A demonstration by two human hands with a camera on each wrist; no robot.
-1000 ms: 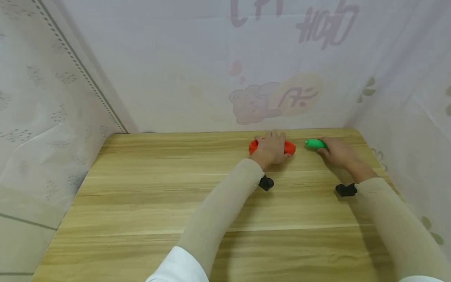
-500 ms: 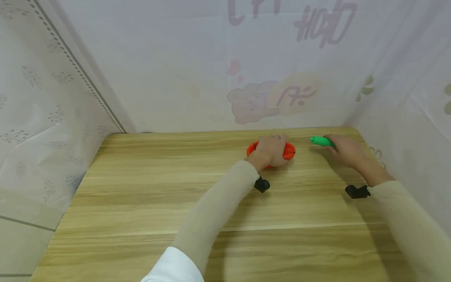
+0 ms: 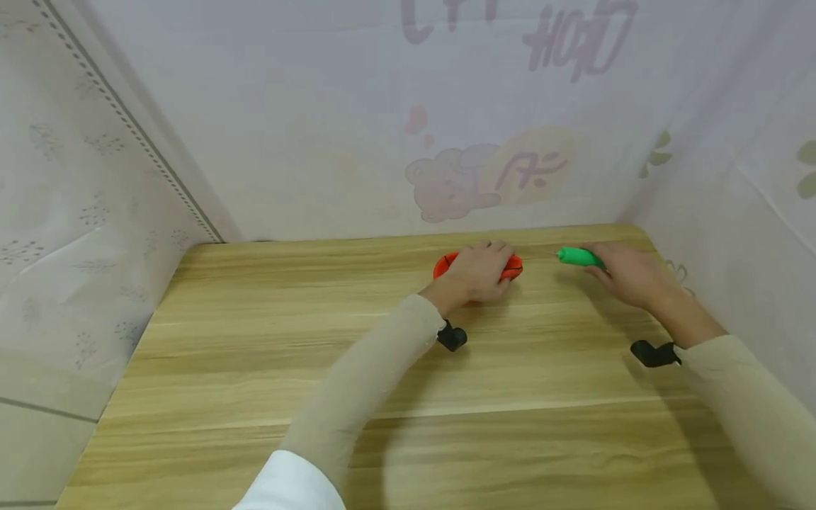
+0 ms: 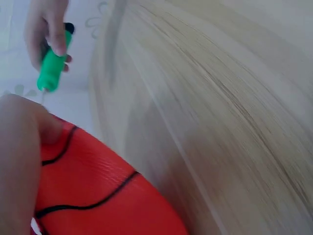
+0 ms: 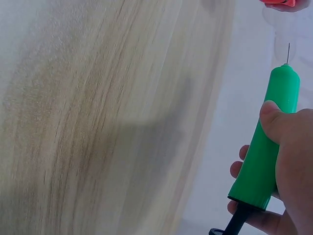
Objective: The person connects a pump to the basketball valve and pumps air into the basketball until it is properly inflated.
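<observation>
Toward the back of the table, my left hand grips a red ball with black lines, like a small basketball. The ball looks caved in and soft, and the hand hides much of it. To its right, my right hand holds a green hand pump by its barrel. In the right wrist view, a thin metal needle sticks out of the pump's tip, and a black plunger rod shows at the other end. The needle points toward the ball, with a gap between them.
The wood-grain table ends at a pale printed curtain at the back. More patterned sheeting hangs close beside the right arm. A black wrist mount sits under the left wrist, another mount under the right.
My left hand has moved slightly left with the ball. The right hand has drawn the pump a little to the right, widening the gap, and the needle now shows clear of the ball.
</observation>
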